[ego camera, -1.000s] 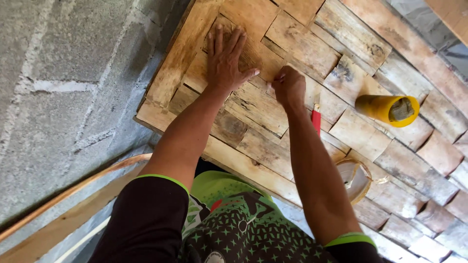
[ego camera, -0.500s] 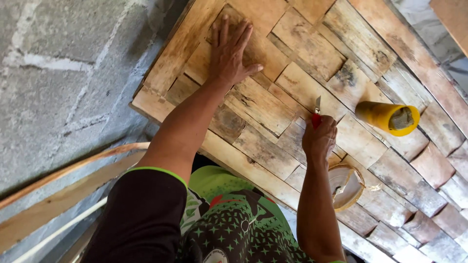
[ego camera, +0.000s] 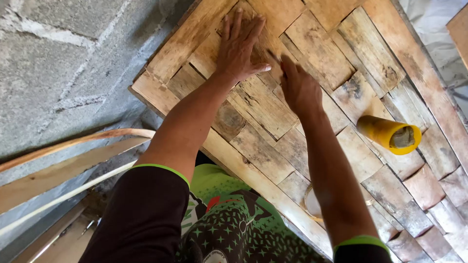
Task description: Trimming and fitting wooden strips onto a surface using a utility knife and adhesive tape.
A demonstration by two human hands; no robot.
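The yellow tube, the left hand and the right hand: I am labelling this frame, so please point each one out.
yellow tube (ego camera: 382, 130): head view, on its yellow side wall.
left hand (ego camera: 240, 46): head view, on the back of the hand, flat on the wooden panel.
right hand (ego camera: 298, 87): head view, on the back of the hand.

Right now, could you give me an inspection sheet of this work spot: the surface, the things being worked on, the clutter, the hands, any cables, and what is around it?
Surface: a panel of flat bamboo strips, stained and uneven in colour.
Job's things: short bamboo strip near the panel's top corner, under and beside both hands.
Clutter: yellow tube lying on the panel; a roll of tape partly hidden by the right forearm.
Hands: left hand pressed flat, fingers spread; right hand resting on the strips beside it.
Cables: nothing seen.
Surroundings: grey block wall; long bent wooden slats leaning at the left.
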